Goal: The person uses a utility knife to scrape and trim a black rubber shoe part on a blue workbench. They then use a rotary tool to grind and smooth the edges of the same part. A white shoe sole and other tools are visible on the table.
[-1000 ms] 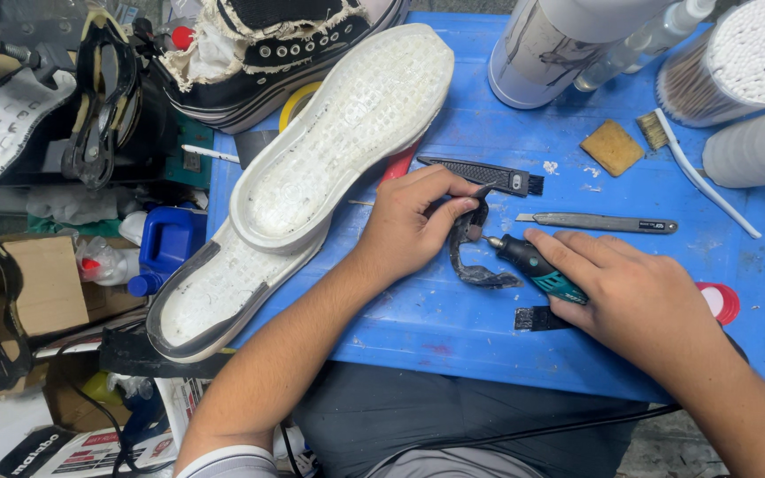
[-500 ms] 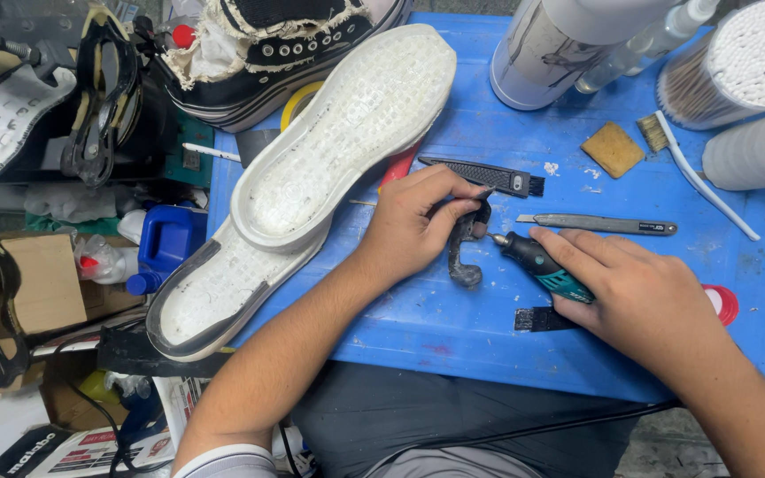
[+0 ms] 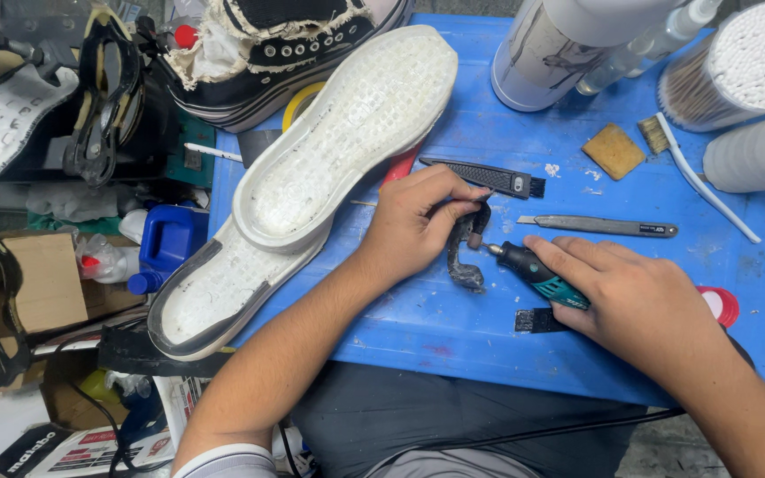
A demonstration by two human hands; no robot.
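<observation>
My left hand (image 3: 418, 221) pinches a small curved dark rubber piece (image 3: 464, 257) and holds it down on the blue table (image 3: 418, 327). My right hand (image 3: 639, 305) grips a black and teal rotary tool (image 3: 533, 273). Its small tip touches the upper part of the rubber piece. A black cord runs from the tool under my right wrist toward my lap.
Two white shoe soles (image 3: 338, 142) lie stacked at the table's left edge, below a black high-top sneaker (image 3: 276, 44). A utility knife (image 3: 599, 227), black comb-like tool (image 3: 489, 177), sponge (image 3: 614, 150), brush (image 3: 692, 173) and white containers (image 3: 560, 44) sit behind. Boxes and a blue jug (image 3: 166, 248) stand at left.
My left hand has turned the rubber piece slightly and pulled it more upright. The rotary tool's tip has stayed against it; my right hand has barely shifted.
</observation>
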